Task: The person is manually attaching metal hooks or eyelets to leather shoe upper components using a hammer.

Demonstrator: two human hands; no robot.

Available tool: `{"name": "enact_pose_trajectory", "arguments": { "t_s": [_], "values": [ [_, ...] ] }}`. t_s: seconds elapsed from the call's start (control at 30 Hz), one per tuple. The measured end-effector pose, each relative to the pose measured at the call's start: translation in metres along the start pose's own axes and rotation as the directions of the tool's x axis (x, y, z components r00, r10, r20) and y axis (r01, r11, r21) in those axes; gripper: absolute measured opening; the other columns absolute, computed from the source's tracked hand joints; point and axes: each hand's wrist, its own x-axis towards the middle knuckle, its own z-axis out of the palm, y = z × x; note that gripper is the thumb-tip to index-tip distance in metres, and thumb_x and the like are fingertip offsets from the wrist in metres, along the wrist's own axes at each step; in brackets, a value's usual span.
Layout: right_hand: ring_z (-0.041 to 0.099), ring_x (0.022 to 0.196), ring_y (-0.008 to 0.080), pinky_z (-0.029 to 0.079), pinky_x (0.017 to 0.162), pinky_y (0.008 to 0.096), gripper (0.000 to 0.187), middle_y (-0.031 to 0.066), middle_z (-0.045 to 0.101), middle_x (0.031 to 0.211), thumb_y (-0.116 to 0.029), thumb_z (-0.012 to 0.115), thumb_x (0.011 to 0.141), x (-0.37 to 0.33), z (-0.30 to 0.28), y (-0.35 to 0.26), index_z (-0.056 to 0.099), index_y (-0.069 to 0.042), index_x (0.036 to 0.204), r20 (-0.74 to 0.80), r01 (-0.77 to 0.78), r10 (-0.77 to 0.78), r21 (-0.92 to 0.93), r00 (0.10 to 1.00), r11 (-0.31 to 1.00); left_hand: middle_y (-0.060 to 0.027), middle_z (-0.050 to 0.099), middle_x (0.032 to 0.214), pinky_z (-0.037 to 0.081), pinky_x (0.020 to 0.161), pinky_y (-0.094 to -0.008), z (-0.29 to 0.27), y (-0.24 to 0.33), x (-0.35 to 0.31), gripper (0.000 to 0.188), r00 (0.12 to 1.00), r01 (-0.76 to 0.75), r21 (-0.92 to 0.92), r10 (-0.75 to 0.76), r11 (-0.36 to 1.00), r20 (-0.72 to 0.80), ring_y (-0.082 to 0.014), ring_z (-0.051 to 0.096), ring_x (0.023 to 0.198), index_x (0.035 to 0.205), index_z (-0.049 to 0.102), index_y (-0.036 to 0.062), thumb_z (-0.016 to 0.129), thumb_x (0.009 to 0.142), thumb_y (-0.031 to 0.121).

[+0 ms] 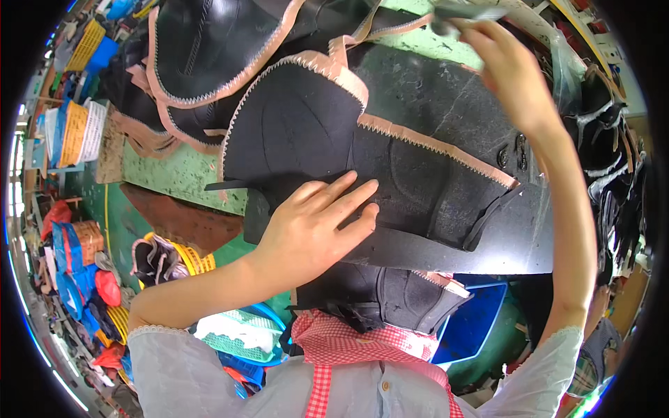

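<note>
A black shoe-upper piece [293,132], edged with pinkish-beige zigzag-stitched binding, lies flat on a dark metal work plate [516,244]. My left hand [317,219] rests palm down on its lower middle, fingers spread, pressing it against the plate. Up at the far right, my right hand [505,73] is raised with closed fingers around a dark metal tool [470,12] that looks like a hammer. Motion smears the tool, so its exact shape is unclear. Two small dark metal bits [520,150] sit on the plate below the right hand.
More black pieces with beige binding [216,49] are heaped at the far left. Another black piece [411,299] lies across my lap on a red checked apron [334,338]. A blue bin [474,320] stands below the plate; black pieces [606,139] hang at right. Baskets [83,132] line the left.
</note>
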Motion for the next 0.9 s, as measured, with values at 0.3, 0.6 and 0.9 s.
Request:
{"name": "enact_pose_trajectory", "arguments": {
  "t_s": [0.3, 0.6, 0.9],
  "values": [
    [0.04, 0.066, 0.0046, 0.033, 0.056, 0.0224, 0.027, -0.0051, 0.048, 0.075, -0.019, 0.059, 0.102, -0.124, -0.004, -0.039, 0.064, 0.003, 0.118, 0.587, -0.533, 0.246, 0.384, 0.771, 0.754, -0.0103, 0.061, 0.138, 0.049, 0.089, -0.0383, 0.0, 0.004, 0.004, 0.042, 1.0, 0.015, -0.053, -0.015, 0.998, 0.002, -0.0302, 0.063, 0.118, 0.123, 0.072, 0.0114, 0.066, 0.081, 0.012],
    [0.045, 0.07, 0.0117, 0.041, 0.064, 0.0275, 0.03, 0.0023, 0.054, 0.077, -0.015, 0.055, 0.104, -0.116, 0.003, -0.047, 0.062, 0.005, 0.124, 0.654, -0.501, 0.228, 0.265, 0.722, 0.824, -0.0096, 0.062, 0.136, 0.047, 0.084, -0.0367, 0.0, 0.008, 0.005, 0.036, 0.999, 0.021, 0.004, -0.021, 1.0, 0.037, -0.028, 0.063, 0.119, 0.117, 0.074, 0.0093, 0.066, 0.082, 0.015],
    [0.064, 0.054, 0.03, 0.05, 0.047, 0.0381, 0.025, 0.0111, 0.056, 0.069, -0.009, 0.072, 0.086, -0.154, 0.023, -0.047, 0.049, -0.002, 0.091, 0.51, 0.254, -0.196, -0.046, 0.837, 0.966, -0.0112, 0.063, 0.134, 0.048, 0.084, -0.0391, -0.007, 0.005, 0.005, 0.033, 0.999, 0.032, -0.083, -0.03, 0.996, 0.032, -0.0296, 0.062, 0.12, 0.11, 0.075, 0.013, 0.066, 0.079, 0.018]
  ]
}}
